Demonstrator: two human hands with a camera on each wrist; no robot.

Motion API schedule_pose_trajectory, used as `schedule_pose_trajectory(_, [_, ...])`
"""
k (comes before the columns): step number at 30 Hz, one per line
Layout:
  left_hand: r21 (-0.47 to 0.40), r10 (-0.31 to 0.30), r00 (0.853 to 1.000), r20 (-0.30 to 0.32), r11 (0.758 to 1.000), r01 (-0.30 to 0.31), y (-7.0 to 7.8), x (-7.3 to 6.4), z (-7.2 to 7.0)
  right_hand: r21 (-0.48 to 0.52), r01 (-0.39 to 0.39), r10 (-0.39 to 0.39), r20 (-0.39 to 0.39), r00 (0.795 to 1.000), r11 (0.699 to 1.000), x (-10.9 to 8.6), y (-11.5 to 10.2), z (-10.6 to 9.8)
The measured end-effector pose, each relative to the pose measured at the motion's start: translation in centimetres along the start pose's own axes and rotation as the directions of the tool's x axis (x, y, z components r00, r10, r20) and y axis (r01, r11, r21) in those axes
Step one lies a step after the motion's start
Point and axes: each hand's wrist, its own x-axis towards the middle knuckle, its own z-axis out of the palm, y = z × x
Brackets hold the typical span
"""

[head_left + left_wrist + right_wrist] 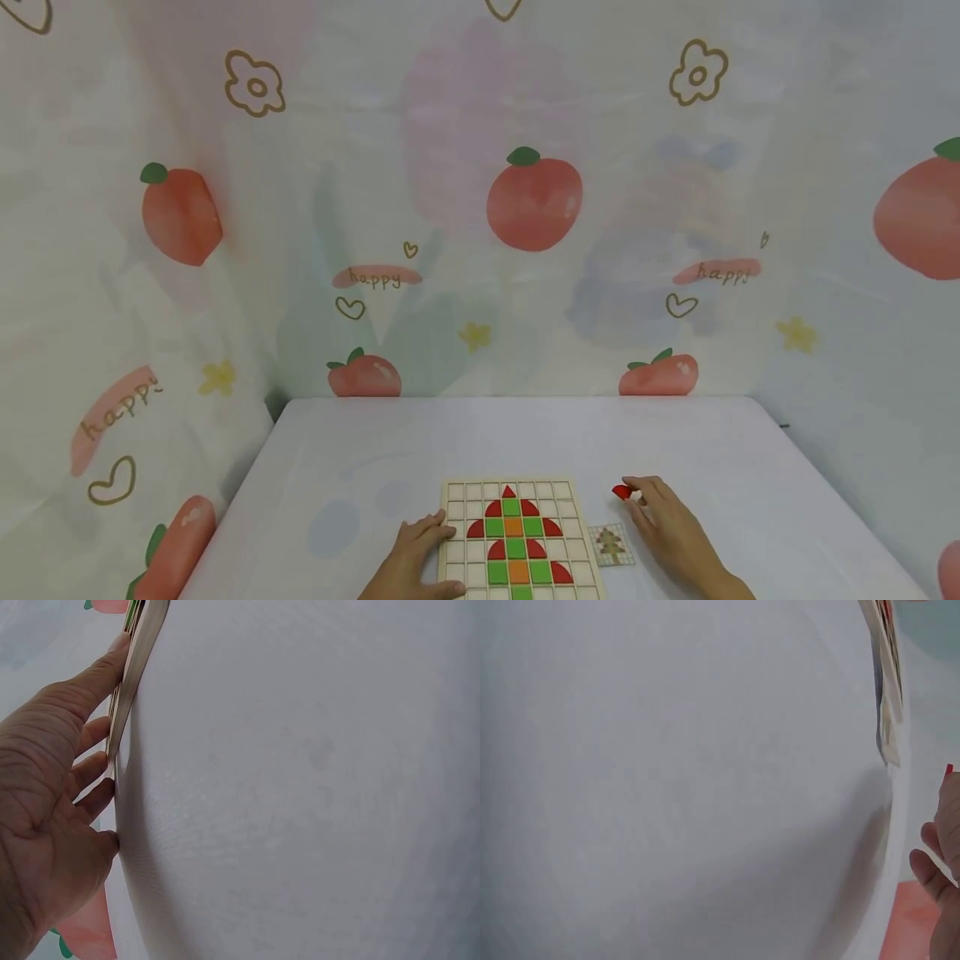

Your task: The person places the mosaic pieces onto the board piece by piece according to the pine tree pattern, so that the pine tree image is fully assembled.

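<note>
A pale wooden grid board (pixel 457 552) lies at the front of the table, filled in part with red, green and orange pieces in a tree shape. The left hand (pixel 412 560) rests at the board's left side, fingers spread along its edge. In the left wrist view, the thumb and fingertips of that hand (pixel 56 772) touch the wooden rim (pixel 139 671). To the right of the board, the right hand (pixel 678 533) pinches a red quarter-circle piece (pixel 622 492) between thumb and fingertips. Only a red sliver (pixel 949 769) of it shows in the right wrist view.
Right of the board lies a small pattern card (pixel 612 546) picturing a similar tree. The table (pixel 375 433) has a white cover. Behind it and at both sides hang pale curtains (pixel 450 108) printed with fruit and flowers.
</note>
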Motion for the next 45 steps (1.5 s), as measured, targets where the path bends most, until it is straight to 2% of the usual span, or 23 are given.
schedule_pose_trajectory(4, [-0.004,-0.022,1.000,-0.003,1.000,0.022,0.3,0.2,0.0,0.029,0.024,-0.024,-0.014,1.000,0.999,-0.2,-1.5,0.0])
schedule_pose_trajectory(10, [0.003,-0.014,1.000,-0.003,1.000,0.014,0.3,0.1,0.0,0.044,0.087,-0.087,-0.014,0.996,0.995,-0.7,-3.6,0.0])
schedule_pose_trajectory(15, [0.011,-0.005,1.000,-0.009,1.000,0.005,0.2,0.0,0.2,0.045,0.084,-0.087,0.054,0.995,0.995,-0.9,-5.7,-0.4])
schedule_pose_trajectory(23, [0.017,-0.013,1.000,-0.011,1.000,0.013,0.3,0.0,0.2,0.074,0.014,-0.028,0.195,0.980,0.997,-1.1,-8.5,-0.5])
schedule_pose_trajectory(26, [0.022,-0.003,1.000,-0.011,1.000,0.003,0.3,0.0,0.2,0.103,0.061,-0.078,0.179,0.981,0.993,-1.4,-9.1,-0.1])
schedule_pose_trajectory(29, [0.026,0.000,1.000,-0.014,1.000,0.000,0.3,-0.1,0.1,0.132,0.162,-0.179,0.127,0.976,0.978,-1.6,-9.6,0.5])
schedule_pose_trajectory(33, [0.024,0.003,1.000,-0.014,1.000,-0.003,0.2,-0.1,0.1,0.140,0.288,-0.299,0.063,0.952,0.947,-1.7,-10.1,1.5])
schedule_pose_trajectory(36, [0.024,0.002,1.000,-0.015,1.000,-0.002,0.2,-0.1,0.1,0.122,0.349,-0.357,0.043,0.933,0.929,-1.7,-10.5,2.2])
schedule_pose_trajectory(45, [0.030,0.013,1.000,-0.026,0.999,-0.012,0.1,0.0,0.2,0.194,0.379,-0.402,0.095,0.911,0.905,-1.6,-11.9,3.3])
